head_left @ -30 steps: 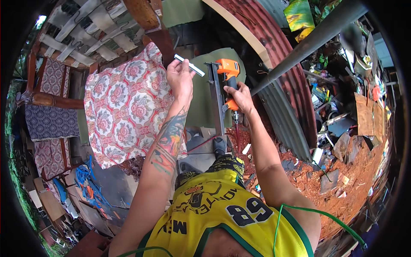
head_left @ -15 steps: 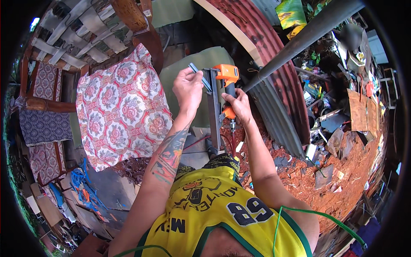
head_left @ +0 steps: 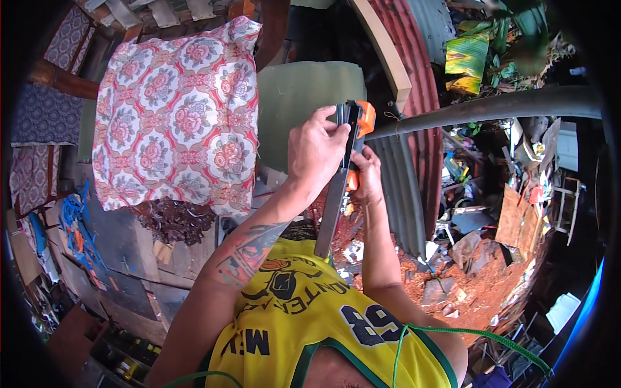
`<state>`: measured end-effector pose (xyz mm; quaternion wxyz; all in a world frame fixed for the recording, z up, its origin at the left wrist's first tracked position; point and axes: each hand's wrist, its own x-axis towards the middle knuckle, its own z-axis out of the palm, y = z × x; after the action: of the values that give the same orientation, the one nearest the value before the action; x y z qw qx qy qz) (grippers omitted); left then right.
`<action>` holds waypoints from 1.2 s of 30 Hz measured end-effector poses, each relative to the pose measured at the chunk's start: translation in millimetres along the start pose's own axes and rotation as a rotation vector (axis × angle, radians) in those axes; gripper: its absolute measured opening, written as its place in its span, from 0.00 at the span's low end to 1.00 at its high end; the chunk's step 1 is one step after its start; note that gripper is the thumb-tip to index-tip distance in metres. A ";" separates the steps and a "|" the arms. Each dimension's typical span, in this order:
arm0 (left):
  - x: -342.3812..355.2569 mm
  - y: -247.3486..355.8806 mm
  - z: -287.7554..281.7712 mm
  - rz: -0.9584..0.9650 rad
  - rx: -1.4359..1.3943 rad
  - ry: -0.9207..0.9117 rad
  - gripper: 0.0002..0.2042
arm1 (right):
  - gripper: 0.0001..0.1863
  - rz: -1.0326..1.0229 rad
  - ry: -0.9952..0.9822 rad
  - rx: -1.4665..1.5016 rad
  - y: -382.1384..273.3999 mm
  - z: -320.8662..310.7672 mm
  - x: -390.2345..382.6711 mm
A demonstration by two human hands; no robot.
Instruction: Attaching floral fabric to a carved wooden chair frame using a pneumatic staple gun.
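My right hand (head_left: pixel 367 169) is wrapped round the dark grip of an orange and black air staple gun (head_left: pixel 366 119). Its long dark magazine rail (head_left: pixel 332 216) points down toward my chest, drawn out from the body. Between the thumb and fingers of my left hand (head_left: pixel 317 145) is a short grey metal strip of staples (head_left: pixel 340 114), upright beside the top of the magazine. I cannot tell whether the strip touches the rail. To the left lies a flower-patterned cushion (head_left: pixel 174 119) in red and white.
Behind the hands is a green padded surface (head_left: pixel 307 97). A grey pole (head_left: pixel 491 111) crosses at the right, in front of rusty corrugated sheets (head_left: pixel 420 84). Scrap and a wooden board (head_left: pixel 517 218) lie on reddish ground. Blue straps (head_left: pixel 76 220) hang at the left.
The staple gun has turned and tilted, its rail end now nearer my chest. My left hand has brought the staple strip close against the magazine. The whole view has shifted.
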<state>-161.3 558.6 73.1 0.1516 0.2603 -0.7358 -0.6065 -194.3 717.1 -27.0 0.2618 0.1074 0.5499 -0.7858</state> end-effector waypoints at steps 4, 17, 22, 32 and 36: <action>-7.3 -2.8 -2.7 0.102 0.131 0.016 0.11 | 0.12 -0.004 -0.019 -0.010 -1.2 5.1 -10.2; -29.2 -25.1 -22.5 0.259 0.062 -0.099 0.18 | 0.13 0.049 0.009 0.068 -1.4 13.1 -3.3; -83.3 -15.0 -74.1 -0.299 -0.091 -0.292 0.27 | 0.14 0.057 0.023 0.140 2.1 16.2 14.2; -84.4 -44.9 -59.0 -0.112 0.286 -0.283 0.14 | 0.16 -0.065 0.143 -0.013 -2.5 33.1 20.1; -54.2 -48.9 -52.7 -0.065 0.237 -0.283 0.11 | 0.20 -0.094 0.147 -0.207 -4.1 34.7 8.6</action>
<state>-78.8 540.1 42.1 -0.0047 0.2123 -0.8072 -0.5507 -199.5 683.7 -14.7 0.1933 0.1113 0.6503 -0.7262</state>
